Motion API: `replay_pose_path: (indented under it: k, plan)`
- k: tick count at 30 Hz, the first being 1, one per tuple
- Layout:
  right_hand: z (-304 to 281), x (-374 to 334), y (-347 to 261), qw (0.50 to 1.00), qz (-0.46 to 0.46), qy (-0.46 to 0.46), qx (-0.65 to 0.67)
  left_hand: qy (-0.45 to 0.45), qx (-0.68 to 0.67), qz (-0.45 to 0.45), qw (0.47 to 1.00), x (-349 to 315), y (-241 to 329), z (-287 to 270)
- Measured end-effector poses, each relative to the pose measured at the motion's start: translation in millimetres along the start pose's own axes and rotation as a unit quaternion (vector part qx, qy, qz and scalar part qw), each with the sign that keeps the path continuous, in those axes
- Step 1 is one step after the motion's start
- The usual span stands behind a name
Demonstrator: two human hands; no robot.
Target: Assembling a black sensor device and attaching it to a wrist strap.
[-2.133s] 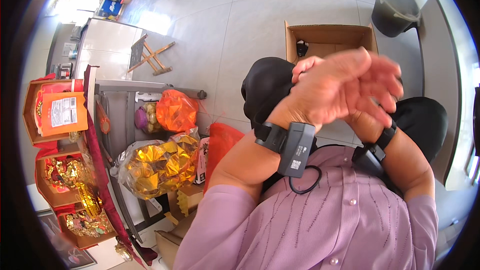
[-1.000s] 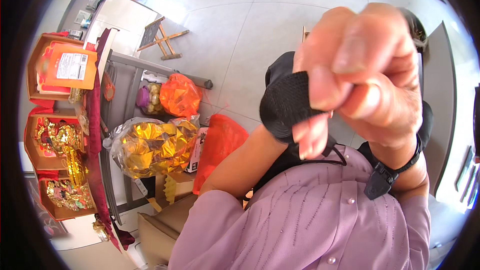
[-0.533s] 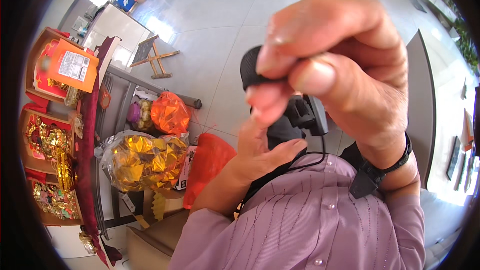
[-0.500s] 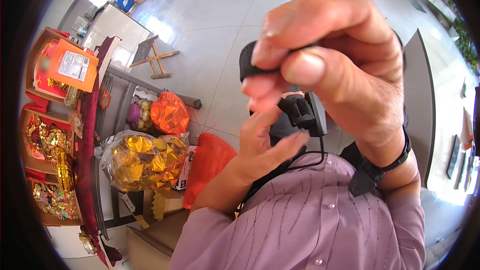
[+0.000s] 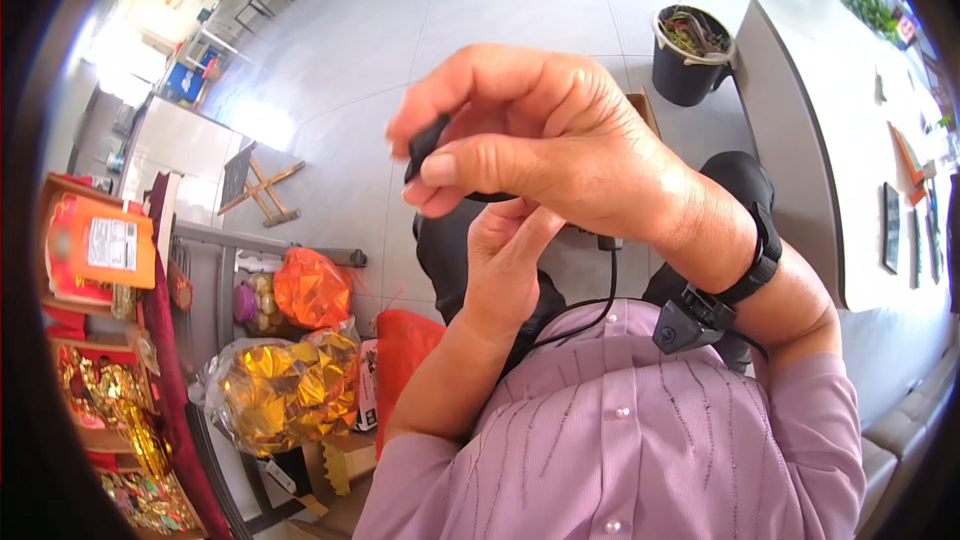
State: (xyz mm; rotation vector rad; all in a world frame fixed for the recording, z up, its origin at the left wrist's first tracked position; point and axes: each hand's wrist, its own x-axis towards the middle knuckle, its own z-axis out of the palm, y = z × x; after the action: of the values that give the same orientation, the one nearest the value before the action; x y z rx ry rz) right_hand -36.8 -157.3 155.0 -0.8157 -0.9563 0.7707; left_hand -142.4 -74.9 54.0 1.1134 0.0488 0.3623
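1. Grey tiled floor [image 5: 345, 165]; black bucket [image 5: 685, 75], far right.
2. Right hand [image 5: 570, 150]: thumb and fingers clamped on black strap [image 5: 426, 146], at its left side.
3. Left hand [image 5: 503, 270]: just nearer; cannot tell its grip.
4. Gold foil bag [image 5: 290, 392], near left.

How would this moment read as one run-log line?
right hand pinches black strap | left hand lower in view, grip unclear | right wrist wears black device | floor: bucket, stool

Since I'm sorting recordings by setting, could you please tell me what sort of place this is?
Perhaps a shop or workroom, given the boxed gold-coloured ornaments, bag of shiny gold material and long table.
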Motion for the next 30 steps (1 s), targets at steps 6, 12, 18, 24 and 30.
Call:
replay_pose_path:
  k: [6, 12, 18, 24, 30]
  plan:
    - [-74, -18, 9, 0.949, 0.054, 0.164, -0.263, -0.003, -0.077, -0.142, 0.987, 23, 7, -8]
    - [-105, -56, 33, 0.953, 0.195, 0.131, -0.193, 0.017, -0.093, -0.181, 0.979, 32, 1, -21]
    - [-106, -72, 46, 0.962, 0.243, 0.066, -0.106, 0.024, -0.002, -0.175, 0.984, 36, 2, -10]
    - [-104, -79, 44, 0.95, 0.245, 0.06, -0.184, 0.033, 0.13, -0.073, 0.988, 33, -7, -5]
    - [-104, -92, 55, 0.932, 0.013, 0.09, -0.351, 0.052, 0.166, 0.047, 0.984, 28, -17, -4]
